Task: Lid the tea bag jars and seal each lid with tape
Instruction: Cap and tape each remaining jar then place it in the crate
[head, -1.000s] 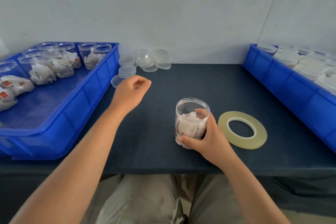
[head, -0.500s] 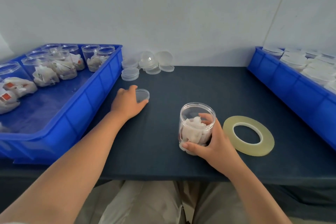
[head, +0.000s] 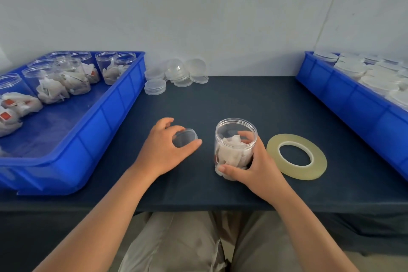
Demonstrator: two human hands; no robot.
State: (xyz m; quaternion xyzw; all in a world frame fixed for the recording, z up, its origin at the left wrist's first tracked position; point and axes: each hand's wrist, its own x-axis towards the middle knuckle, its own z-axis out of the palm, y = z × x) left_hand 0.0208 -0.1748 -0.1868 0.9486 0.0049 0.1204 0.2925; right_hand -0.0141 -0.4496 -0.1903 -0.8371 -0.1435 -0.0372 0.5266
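Note:
A clear plastic jar (head: pixel 234 139) with white tea bags inside stands open-topped on the dark table (head: pixel 242 99), near the front edge. My right hand (head: pixel 254 165) grips the jar from its right side, thumb low across the front. My left hand (head: pixel 167 150) holds a clear round lid (head: pixel 185 138) between thumb and fingers, tilted, just left of the jar. A flat roll of yellowish tape (head: pixel 297 156) lies on the table right of the jar.
A blue bin (head: pixel 106 121) at the left holds several open jars of tea bags (head: pixel 66 79). Stacks of clear lids (head: pixel 176 75) sit by the back wall. A second blue bin (head: pixel 344 99) at the right holds lidded jars.
My left hand has picked a lid from near the stacks and carried it toward the jar. My right hand has stayed on the jar.

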